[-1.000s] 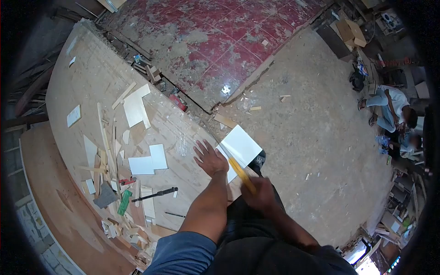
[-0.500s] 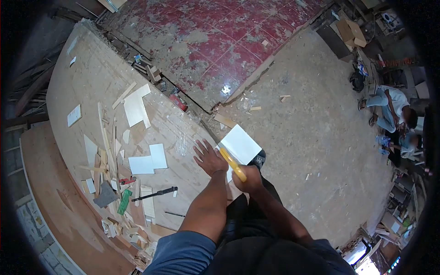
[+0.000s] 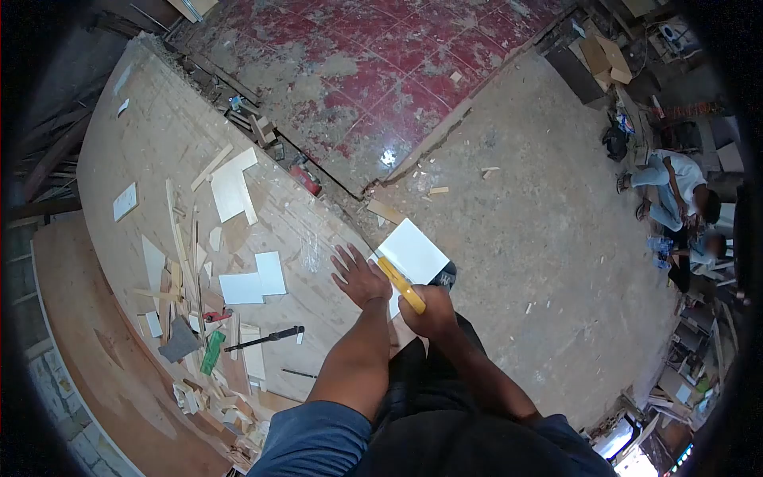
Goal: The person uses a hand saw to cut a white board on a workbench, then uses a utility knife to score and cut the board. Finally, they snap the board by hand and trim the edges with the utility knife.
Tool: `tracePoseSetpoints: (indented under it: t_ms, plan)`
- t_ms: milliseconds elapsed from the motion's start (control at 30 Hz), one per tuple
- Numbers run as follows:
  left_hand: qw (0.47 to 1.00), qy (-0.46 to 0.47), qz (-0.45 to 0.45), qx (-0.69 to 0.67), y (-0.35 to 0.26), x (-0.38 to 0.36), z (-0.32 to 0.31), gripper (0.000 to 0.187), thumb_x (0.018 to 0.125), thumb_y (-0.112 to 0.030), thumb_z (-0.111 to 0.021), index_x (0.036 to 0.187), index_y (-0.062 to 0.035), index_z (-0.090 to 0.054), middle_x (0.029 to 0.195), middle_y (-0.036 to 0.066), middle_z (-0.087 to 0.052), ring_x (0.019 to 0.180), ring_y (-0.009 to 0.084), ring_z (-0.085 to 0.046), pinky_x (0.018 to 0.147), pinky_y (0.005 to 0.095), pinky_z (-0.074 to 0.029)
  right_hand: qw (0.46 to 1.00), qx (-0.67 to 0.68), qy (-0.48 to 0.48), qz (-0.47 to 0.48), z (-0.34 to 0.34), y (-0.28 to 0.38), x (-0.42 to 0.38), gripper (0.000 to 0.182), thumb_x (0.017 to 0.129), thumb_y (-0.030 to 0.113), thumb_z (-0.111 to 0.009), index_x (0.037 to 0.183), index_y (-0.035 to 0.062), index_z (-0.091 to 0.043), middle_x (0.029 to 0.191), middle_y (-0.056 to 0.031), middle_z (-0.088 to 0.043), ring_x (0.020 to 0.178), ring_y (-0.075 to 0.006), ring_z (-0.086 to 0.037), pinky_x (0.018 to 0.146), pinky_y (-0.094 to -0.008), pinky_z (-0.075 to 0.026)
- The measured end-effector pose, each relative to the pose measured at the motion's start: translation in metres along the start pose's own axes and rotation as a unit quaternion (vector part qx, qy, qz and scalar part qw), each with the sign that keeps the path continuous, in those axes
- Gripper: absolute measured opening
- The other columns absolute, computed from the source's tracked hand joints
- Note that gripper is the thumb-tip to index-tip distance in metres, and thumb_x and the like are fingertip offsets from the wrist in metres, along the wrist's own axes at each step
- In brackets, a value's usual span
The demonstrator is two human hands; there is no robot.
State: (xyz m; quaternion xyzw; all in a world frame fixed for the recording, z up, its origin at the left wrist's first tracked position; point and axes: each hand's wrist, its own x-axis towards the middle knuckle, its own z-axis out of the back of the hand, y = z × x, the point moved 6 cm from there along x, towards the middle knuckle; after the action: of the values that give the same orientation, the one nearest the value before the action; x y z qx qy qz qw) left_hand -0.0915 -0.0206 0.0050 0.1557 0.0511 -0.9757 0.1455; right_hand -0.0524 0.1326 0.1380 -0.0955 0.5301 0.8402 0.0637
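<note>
My right hand is closed round the yellow handle of a tool; the rest of that tool is too thin to make out clearly. The handle lies across a white board that juts past the edge of the wooden table. My left hand lies flat with fingers spread, at the table's edge, just left of the yellow handle. A dark shoe shows beneath the board's right corner.
On the table lie white offcuts, a pale wood piece, a black bar-like tool, a green piece and a scrap pile. A red tool sits by the table edge. People sit far right.
The yellow handle and my right hand have shifted slightly relative to the board. The whole view has moved a little, and my left hand stays spread on the table's edge.
</note>
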Motion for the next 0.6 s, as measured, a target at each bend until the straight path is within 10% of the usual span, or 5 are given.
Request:
tracePoseSetpoints:
  t_ms: [233,433,600]
  plan:
    - [1.000,-0.020,-0.005,0.004,-0.001,-0.004,0.002,0.070,0.098,-0.034,-0.039,0.161,-0.0122,-0.019,0.170,0.012,-0.006,0.155,0.0359,-0.006,0.122,0.0580,-0.009,0.990,0.000,0.056,-0.132,0.063,0.076,-0.060,0.018,0.086,0.023,-0.068,0.091,0.0059,-0.069,0.071,-0.0176,-0.066,0.070,-0.0428,-0.067,0.063,-0.0489,-0.055]
    - [0.999,0.053,0.010,0.000,0.000,-0.001,0.006,0.070,0.098,-0.034,-0.040,0.161,-0.0120,-0.020,0.170,0.012,-0.007,0.155,0.0360,-0.006,0.122,0.0576,-0.010,0.998,-0.039,0.017,-0.038,-0.017,-0.011,0.015,0.020,0.083,0.024,-0.071,0.082,0.0051,-0.067,0.071,-0.0182,-0.065,0.068,-0.0402,-0.068,0.061,-0.0484,-0.055]
    - [0.999,0.013,-0.002,0.037,-0.001,0.000,-0.002,0.072,0.098,-0.035,-0.043,0.162,-0.0129,-0.017,0.170,0.012,-0.004,0.156,0.0354,-0.005,0.122,0.0573,-0.009,0.997,-0.056,0.025,-0.056,0.036,0.048,-0.038,0.017,0.082,0.022,-0.071,0.082,0.0059,-0.067,0.077,-0.0197,-0.068,0.071,-0.0415,-0.068,0.063,-0.0508,-0.054]
